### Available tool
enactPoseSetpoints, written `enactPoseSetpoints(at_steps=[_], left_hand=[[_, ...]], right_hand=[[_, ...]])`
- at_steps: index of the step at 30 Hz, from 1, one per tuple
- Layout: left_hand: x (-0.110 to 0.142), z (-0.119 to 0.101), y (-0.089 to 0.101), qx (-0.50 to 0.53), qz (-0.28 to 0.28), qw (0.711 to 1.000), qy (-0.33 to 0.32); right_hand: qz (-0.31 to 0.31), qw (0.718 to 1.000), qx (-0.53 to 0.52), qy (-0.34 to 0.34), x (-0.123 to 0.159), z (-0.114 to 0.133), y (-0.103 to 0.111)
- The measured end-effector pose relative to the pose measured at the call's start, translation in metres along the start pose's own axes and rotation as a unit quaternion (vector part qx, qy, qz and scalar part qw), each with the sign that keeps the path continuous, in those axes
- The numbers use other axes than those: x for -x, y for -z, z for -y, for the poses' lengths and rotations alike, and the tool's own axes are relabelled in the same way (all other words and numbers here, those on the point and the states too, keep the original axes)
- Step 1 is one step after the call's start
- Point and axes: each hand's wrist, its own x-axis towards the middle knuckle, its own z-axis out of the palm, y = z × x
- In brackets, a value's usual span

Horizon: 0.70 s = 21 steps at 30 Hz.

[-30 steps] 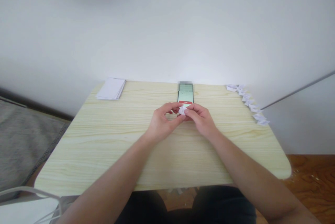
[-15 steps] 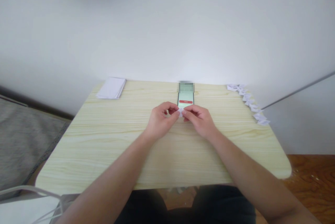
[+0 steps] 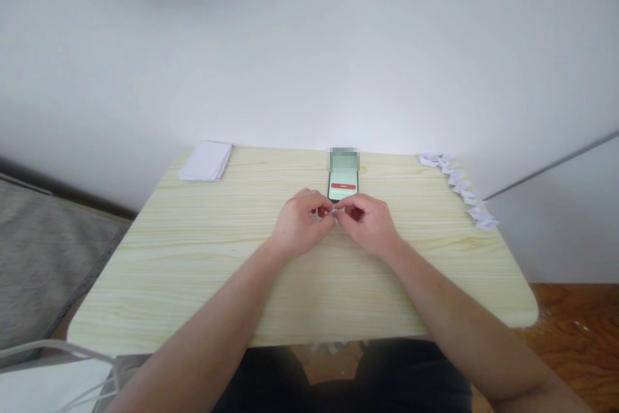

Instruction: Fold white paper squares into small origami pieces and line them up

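Between my fingertips is a small piece of folded white paper (image 3: 334,212), mostly hidden by the fingers. My left hand (image 3: 304,221) pinches it from the left with thumb and forefinger. From the right, my right hand (image 3: 366,221) grips it the same way, and the two hands nearly meet. Just beyond the fingers lies a phone (image 3: 343,178) with a lit green screen and a red bar. Several folded white paper pieces (image 3: 465,196) form a row along the table's right edge.
A stack of white paper sheets (image 3: 207,160) lies at the table's back left corner. The light wood table (image 3: 203,258) backs onto a white wall (image 3: 309,65). A white cable (image 3: 58,347) loops at the lower left, beside the table.
The folded paper has come slightly nearer and turned, so less of it shows between the fingers. Both hands have drawn closer together, and more of the phone's lower end is visible.
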Motion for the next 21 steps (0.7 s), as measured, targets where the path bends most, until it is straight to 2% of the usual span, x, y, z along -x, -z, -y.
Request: enactPoseSetpoints(at_steps=[9,21], left_hand=[[0.0007,0.0005,-0.0018,-0.036,0.017,0.999,0.003],[0.0018,0.004,-0.0049,-0.001,0.03,0.999,0.032]], right_hand=[[0.019,0.999,0.003,-0.029,0.0009,-0.0017,-0.0013],[0.036,0.998,0.03,-0.033,-0.0012,-0.0018,0.0005]])
